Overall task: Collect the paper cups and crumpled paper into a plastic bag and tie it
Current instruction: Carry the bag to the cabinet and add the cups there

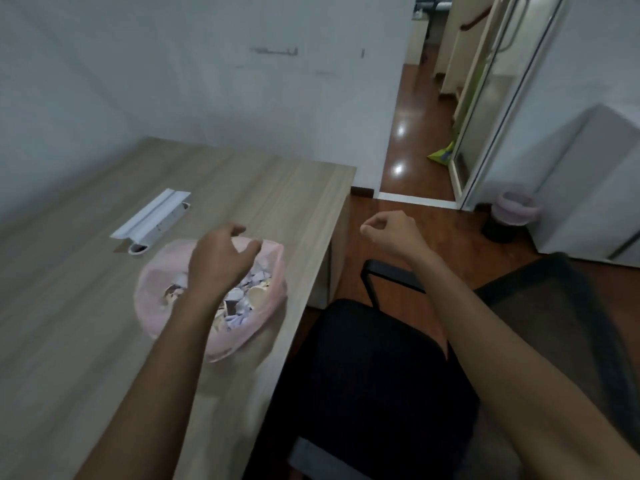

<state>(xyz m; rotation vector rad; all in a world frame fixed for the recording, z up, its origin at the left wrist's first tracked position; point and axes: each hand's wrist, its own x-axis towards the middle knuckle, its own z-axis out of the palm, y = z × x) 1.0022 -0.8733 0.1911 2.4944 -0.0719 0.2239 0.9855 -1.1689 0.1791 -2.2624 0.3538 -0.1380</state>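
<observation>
Both forearms reach out from the bottom edge. Left hand (221,261) hovers over the pink plastic bag (152,306) on the desk (69,341), fingers loosely curled, gripping nothing. Right hand (391,233) hangs beyond the desk edge, fingers curled in, empty. Paper cups (258,296) and crumpled paper (252,277) already fill the bag; its mouth gapes, so tying seems left.

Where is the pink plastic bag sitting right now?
In the head view, the pink plastic bag sits on the light wood-grain table near its right edge, under the left hand, with the black chair to its right.
</observation>
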